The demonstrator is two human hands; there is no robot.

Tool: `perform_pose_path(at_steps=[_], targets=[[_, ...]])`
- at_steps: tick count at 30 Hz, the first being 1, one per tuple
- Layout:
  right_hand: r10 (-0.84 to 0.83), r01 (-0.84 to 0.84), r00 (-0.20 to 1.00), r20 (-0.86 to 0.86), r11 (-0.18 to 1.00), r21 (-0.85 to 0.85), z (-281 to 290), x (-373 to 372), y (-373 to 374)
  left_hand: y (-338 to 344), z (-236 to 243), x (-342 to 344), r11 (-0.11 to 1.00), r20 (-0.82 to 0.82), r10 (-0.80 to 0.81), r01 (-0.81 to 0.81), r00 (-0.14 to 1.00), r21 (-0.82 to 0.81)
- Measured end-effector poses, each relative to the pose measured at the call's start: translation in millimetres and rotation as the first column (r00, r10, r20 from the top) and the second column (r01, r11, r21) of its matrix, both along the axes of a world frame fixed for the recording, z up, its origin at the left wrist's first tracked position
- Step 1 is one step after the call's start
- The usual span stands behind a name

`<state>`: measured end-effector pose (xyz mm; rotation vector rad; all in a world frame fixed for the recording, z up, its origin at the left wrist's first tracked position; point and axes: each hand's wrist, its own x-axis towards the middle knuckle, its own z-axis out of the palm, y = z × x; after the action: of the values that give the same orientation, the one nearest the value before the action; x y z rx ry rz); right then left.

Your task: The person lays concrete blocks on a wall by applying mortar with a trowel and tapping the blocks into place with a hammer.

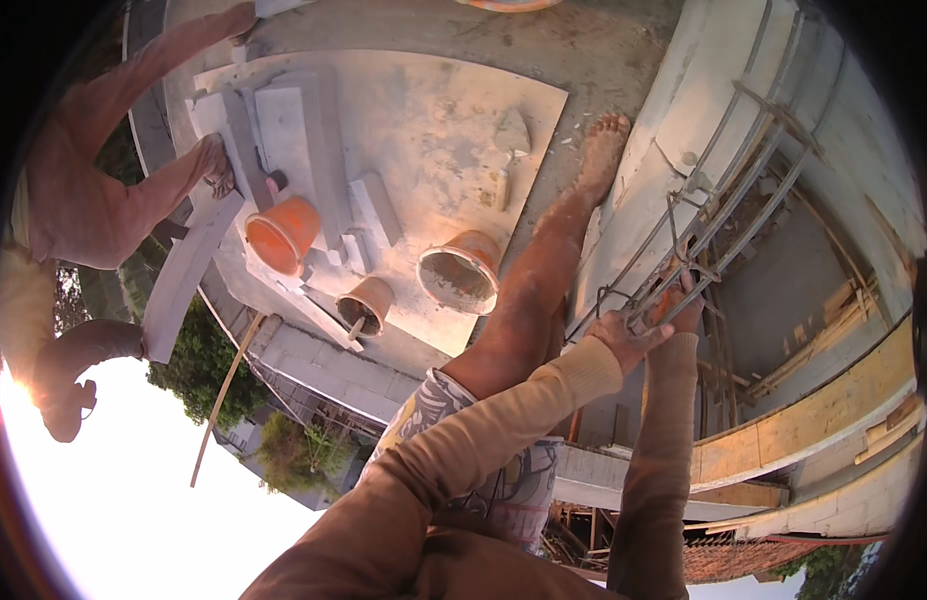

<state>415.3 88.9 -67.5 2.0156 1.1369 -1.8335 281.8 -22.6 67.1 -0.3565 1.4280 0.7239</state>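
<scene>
A cage of thin steel reinforcing bars point(748, 205) with bent stirrups runs along the wall on my right. My left hand point(628, 338) is closed around the near end of its bars. Just beyond it, my right hand point(681, 300) is closed among the same bars, close to a stirrup. Bars partly cover the right fingers, and what they hold is too small to make out. My two wrists nearly cross, both in brown sleeves. My bare leg point(533, 280) stretches out left of the cage.
A pale board point(423, 110) bears a trowel point(510, 140), grey blocks point(303, 150) and orange buckets point(283, 235), one a mortar-smeared bucket point(461, 272). At left, a person point(93, 190) handles a long grey block point(188, 270). Right of the cage lies a sunken area with timber strips point(823, 335).
</scene>
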Motion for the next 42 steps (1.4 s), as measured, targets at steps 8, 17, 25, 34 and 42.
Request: perform_pose_path(at_steps=[8, 17, 25, 34, 42], targets=[[0.0, 0.0, 1.0, -0.014, 1.0, 0.018, 1, -1, 5, 2, -2, 3, 1.0, -0.033, 0.014, -0.014, 0.999, -0.012], [-0.026, 0.027, 0.998, -0.052, 0.999, 0.021, 7, -2, -14, 6, -2, 1, 0.987, 0.024, -0.113, 0.115, 0.993, -0.114], [-0.042, 0.045, 0.997, -0.072, 0.998, 0.045, 13, 7, -20, 4, 2, 0, 0.995, 0.028, -0.017, 0.02, 0.999, -0.097], [-0.042, 0.045, 0.996, -0.081, 0.998, 0.042, 17, 12, -31, 3, 9, -7, 0.998, -0.011, 0.023, -0.024, 1.0, -0.056], [-0.023, 0.031, 0.992, -0.127, 0.998, 0.063, 20, 11, -38, 0, -13, 19, 0.989, -0.083, -0.035, 0.023, 0.996, -0.143]])
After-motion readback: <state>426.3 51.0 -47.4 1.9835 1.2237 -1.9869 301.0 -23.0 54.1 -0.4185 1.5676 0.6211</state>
